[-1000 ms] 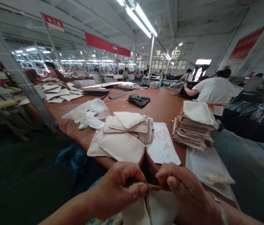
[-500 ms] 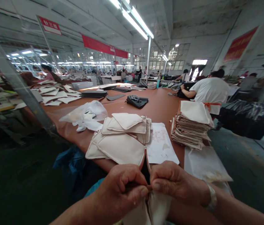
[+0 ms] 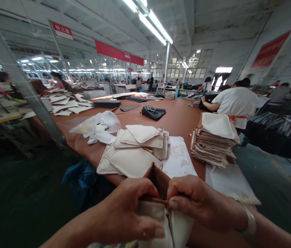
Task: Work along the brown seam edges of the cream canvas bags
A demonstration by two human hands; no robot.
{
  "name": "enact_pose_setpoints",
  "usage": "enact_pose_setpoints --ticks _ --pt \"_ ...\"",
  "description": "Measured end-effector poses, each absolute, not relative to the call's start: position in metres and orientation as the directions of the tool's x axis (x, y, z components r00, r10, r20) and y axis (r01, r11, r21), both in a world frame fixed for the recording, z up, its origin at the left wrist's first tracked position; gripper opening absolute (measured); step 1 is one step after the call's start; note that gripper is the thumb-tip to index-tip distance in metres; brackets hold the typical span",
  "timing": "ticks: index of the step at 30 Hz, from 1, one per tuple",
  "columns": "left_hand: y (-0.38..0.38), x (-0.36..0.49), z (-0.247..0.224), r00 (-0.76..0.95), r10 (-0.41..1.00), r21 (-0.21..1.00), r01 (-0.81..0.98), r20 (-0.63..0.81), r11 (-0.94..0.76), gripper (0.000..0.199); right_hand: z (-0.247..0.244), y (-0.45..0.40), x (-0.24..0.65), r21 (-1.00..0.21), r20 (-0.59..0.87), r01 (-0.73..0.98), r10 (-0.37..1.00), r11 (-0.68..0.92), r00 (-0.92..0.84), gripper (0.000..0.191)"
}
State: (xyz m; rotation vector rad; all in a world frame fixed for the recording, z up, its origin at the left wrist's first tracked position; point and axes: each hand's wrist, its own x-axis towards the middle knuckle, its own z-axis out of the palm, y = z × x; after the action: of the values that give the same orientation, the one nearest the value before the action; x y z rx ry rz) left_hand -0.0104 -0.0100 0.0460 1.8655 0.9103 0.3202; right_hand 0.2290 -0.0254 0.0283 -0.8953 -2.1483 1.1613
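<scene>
We find the cream-lined brown pouch (image 3: pixel 155 220) low and central in the view, at the near edge of the table, with both hands around its top edge. The left hand (image 3: pixel 125 217) and the right hand (image 3: pixel 199 201) are each curled closed, pinching the brown rim from either side, their knuckles nearly meeting at a centre seam (image 3: pixel 170 220). The pouch's long axis runs roughly straight out from us along that seam, and a brown flap (image 3: pixel 158 181) stands up from the pinch, pointing away from us and tilting slightly to the left. We would judge that an even pinch on both sides, with the seam kept centred, serves this work best (uneven pull could skew the rim). A metal bangle (image 3: pixel 248 220) circles the right wrist. Just beyond lie overlapping cream pouch panels (image 3: pixel 132 155) on a long tan-topped worktable (image 3: pixel 179 120), beside a marked white paper sheet (image 3: pixel 179 160). To the right stands a tall stack of cream-and-brown pieces (image 3: pixel 214 141), and farther off a co-worker in a white shirt (image 3: pixel 237 103) sits bent over their own work.
</scene>
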Motion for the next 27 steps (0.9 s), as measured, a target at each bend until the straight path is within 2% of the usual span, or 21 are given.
enact_pose_setpoints --ticks 2,5,10,16,21,23,27 --pt "-0.006 -0.015 0.050 0.741 0.634 0.924 0.368 -0.222 -0.107 0.044 0.028 -0.024 0.230 -0.863 0.137 0.299 0.758 0.407 -0.638 0.019" --pt "0.000 -0.015 0.045 0.768 0.600 0.967 0.254 -0.222 0.032 0.052 0.030 -0.024 0.229 -0.861 0.132 0.302 0.753 0.410 -0.645 0.017" --pt "0.004 -0.007 0.031 0.776 0.567 0.961 0.227 -0.277 0.159 0.041 0.029 -0.024 0.228 -0.847 0.115 0.335 0.757 0.414 -0.643 0.005" --pt "0.000 -0.001 0.033 0.771 0.598 0.967 0.254 -0.220 0.028 0.031 0.025 -0.024 0.225 -0.856 0.097 0.347 0.778 0.384 -0.621 0.006" --pt "-0.001 -0.001 0.039 0.776 0.602 0.934 0.330 -0.188 -0.135 0.037 0.023 -0.024 0.223 -0.845 0.130 0.340 0.775 0.413 -0.618 0.008" --pt "-0.002 -0.001 0.039 0.785 0.594 0.918 0.348 -0.174 -0.191 0.033 0.023 -0.024 0.223 -0.829 0.141 0.348 0.766 0.438 -0.628 0.008" --pt "-0.008 0.005 0.034 0.754 0.652 0.935 0.283 -0.080 -0.213 0.030 0.023 -0.022 0.226 -0.831 0.184 0.296 0.734 0.472 -0.654 0.008"
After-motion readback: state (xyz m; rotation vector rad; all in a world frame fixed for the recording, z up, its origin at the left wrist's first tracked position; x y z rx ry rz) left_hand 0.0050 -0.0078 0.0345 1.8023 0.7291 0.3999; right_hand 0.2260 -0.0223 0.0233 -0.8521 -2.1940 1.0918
